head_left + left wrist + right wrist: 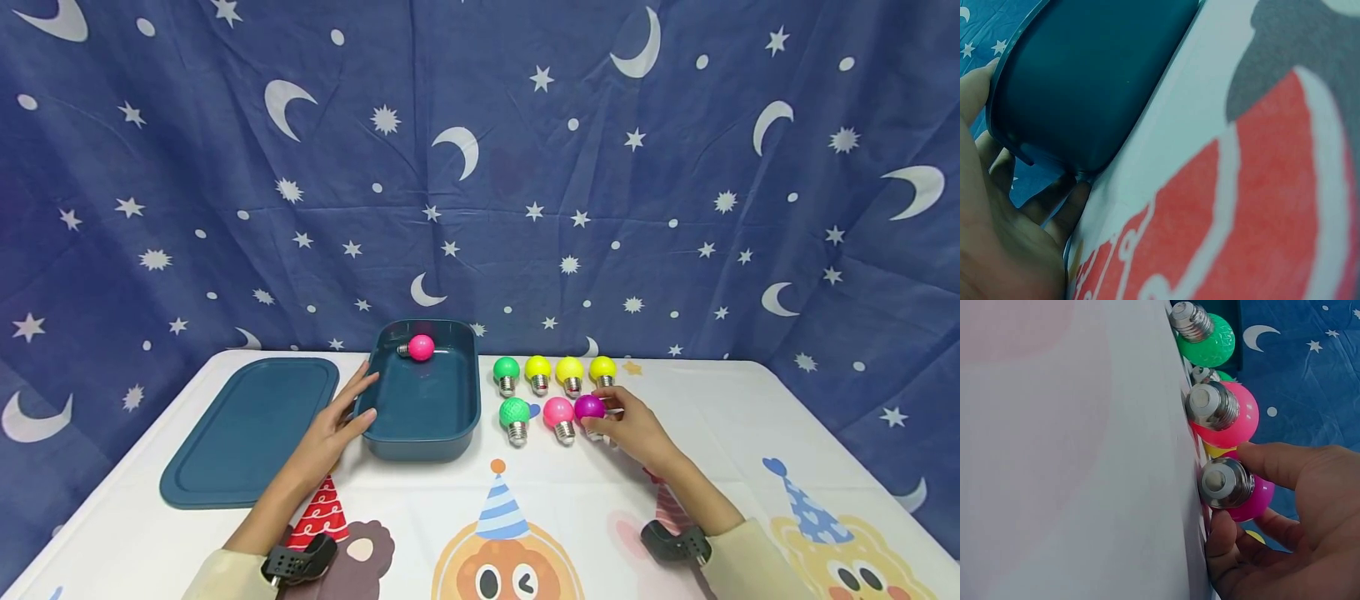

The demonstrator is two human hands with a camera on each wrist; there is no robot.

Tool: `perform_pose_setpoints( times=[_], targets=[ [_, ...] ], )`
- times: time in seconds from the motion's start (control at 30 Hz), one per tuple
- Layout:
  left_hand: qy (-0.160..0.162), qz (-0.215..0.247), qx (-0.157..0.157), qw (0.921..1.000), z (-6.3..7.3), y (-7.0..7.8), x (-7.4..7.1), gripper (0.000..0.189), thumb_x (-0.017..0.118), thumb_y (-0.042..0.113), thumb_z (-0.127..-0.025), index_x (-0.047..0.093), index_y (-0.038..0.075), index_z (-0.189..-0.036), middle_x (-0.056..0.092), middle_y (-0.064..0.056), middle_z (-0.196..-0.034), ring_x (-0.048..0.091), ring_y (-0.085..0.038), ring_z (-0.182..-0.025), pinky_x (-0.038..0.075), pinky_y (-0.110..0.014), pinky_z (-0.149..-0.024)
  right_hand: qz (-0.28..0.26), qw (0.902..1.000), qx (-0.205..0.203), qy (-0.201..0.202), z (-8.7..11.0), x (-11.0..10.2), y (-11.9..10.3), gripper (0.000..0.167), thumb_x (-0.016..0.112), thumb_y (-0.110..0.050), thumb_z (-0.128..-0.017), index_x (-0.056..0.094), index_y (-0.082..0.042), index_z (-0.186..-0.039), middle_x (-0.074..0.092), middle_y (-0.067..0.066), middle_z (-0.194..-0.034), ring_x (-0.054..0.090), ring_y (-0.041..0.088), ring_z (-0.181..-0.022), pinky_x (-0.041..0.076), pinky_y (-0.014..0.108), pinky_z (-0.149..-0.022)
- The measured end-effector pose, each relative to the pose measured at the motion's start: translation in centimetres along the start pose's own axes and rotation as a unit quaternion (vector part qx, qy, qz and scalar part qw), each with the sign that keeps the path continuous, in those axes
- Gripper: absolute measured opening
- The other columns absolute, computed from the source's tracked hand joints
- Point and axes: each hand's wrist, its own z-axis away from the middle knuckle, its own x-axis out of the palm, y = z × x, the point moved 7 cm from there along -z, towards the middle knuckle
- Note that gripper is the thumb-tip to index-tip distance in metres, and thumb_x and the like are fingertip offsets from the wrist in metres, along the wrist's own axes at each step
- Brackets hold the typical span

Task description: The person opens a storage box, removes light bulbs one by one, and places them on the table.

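In the head view, a deep teal box [420, 450] stands left of the table's middle, with one pink light bulb [422, 347] lying inside near its back wall. My left hand [330, 433] rests against the box's left side, its fingertips at the rim. My right hand [633, 425] pinches a purple light bulb [589, 406] at the right end of the front row. In the right wrist view, thumb and fingers lie on either side of that purple bulb [1254, 499], its metal base facing the camera. Beside it lies another pink bulb [558, 412].
A textured green bulb [514, 411] lies left in the front row. Behind are a smooth green bulb [506, 368] and three yellow bulbs [570, 369]. A flat teal lid [255, 433] lies left of the box. A blue starry curtain [495, 208] hangs behind the table.
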Motion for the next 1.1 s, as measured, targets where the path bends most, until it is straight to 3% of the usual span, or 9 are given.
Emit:
perform_pose_setpoints(
  times=[0.2, 0.8, 1.1],
  targets=[
    [0.0, 0.005, 0.004, 1.0, 0.0, 0.0, 0.0, 0.051, 0.052, 0.014, -0.099, 0.037, 0.018, -0.148, 0.012, -0.003, -0.159, 0.008, -0.024, -0.144, 0.015, -0.056, -0.111, 0.0, 1.0, -0.002, -0.008, 0.1, 0.0, -0.3, 0.06, 0.075, -0.021, -0.082, 0.048, 0.0, -0.132, 0.056, 0.02, -0.118, 0.055, 0.029, -0.096, 0.054, 0.03, -0.065],
    [0.001, 0.006, 0.003, 1.0, 0.1, -0.1, -0.1, 0.052, 0.052, 0.016, -0.099, 0.035, 0.009, -0.148, 0.012, -0.004, -0.159, 0.008, -0.025, -0.144, 0.015, -0.058, -0.111, 0.012, 0.9997, -0.003, -0.023, 0.2, -0.3, -0.4, 0.065, 0.075, -0.027, -0.083, 0.046, -0.002, -0.136, 0.055, 0.019, -0.122, 0.056, 0.034, -0.104, 0.056, 0.033, -0.071],
    [0.002, 0.002, -0.002, 1.0, 0.0, 0.0, 0.0, 0.052, 0.052, 0.013, -0.099, 0.035, 0.008, -0.148, 0.013, -0.002, -0.159, 0.008, -0.025, -0.144, 0.015, -0.057, -0.111, 0.017, 0.999, -0.036, -0.02, 0.4, -1.4, -1.4, 0.057, 0.068, -0.024, -0.089, 0.046, -0.001, -0.136, 0.056, 0.021, -0.124, 0.058, 0.033, -0.102, 0.053, 0.032, -0.068]
  ],
)
